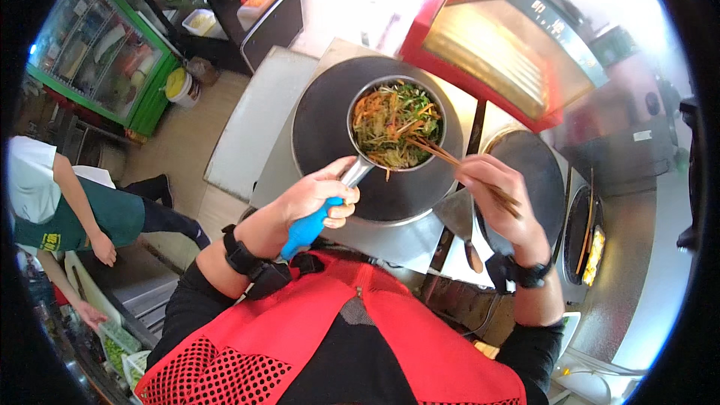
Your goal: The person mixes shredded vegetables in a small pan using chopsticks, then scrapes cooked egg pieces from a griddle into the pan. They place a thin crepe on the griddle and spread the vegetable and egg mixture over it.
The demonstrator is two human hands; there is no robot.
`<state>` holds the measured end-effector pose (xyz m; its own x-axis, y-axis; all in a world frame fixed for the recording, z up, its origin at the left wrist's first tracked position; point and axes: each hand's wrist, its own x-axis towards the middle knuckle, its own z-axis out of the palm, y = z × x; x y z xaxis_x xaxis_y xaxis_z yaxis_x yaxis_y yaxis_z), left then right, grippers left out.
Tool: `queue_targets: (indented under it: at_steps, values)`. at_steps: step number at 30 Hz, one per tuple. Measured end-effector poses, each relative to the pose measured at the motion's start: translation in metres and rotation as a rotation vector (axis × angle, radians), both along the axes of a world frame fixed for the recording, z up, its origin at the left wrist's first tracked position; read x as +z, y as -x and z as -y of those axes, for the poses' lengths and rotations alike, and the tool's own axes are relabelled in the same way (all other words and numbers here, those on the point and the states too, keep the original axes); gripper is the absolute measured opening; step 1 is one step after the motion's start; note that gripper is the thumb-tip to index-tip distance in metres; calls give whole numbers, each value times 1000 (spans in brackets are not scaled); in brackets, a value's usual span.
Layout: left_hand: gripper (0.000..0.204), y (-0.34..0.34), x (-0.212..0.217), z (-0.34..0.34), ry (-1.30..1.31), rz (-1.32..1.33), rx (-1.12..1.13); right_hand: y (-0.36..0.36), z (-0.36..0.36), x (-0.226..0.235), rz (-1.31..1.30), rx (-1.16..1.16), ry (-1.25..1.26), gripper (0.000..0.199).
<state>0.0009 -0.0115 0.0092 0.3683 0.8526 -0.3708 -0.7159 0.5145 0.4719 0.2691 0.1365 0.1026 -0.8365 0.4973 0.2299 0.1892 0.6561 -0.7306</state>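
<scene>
The blue handle (306, 229) of the small steel saucepan (396, 124) is mostly covered by the left hand (311, 196). The right hand (496, 199) hides the upper ends of the wooden chopsticks (442, 154), whose tips sink among shredded vegetables (too fine to tell apart). The red-framed appliance (495, 52) washes out in glare.

Strong daylight pours in from about one o'clock, washing the top of the picture to white and glaring off the steel counter (637, 285) at four o'clock. The middle is evenly lit and sharp, with soft shadows. The fisheye lens bends straight edges toward the rim, where a black border closes in; the fridge (97, 45) at ten o'clock looks dimmer and slightly soft.
</scene>
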Motion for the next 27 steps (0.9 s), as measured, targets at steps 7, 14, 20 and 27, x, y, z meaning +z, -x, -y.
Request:
queue_targets:
  at_steps: [7, 14, 20, 27]
  values:
    - [61, -16, -7, -7, 4, -40, 49, 24, -25, -7, -110, -153, -190, 14]
    - [65, -22, 6, -3, 37, -171, 105, 21, -40, -50, -64, -316, 244, 16]
    - [63, -35, -4, -7, 22, -204, 155, 7, -28, -77, -210, -566, 729, 24]
    - [62, -52, 0, -14, 47, -197, 207, 12, -10, -125, -541, -790, 1260, 27]
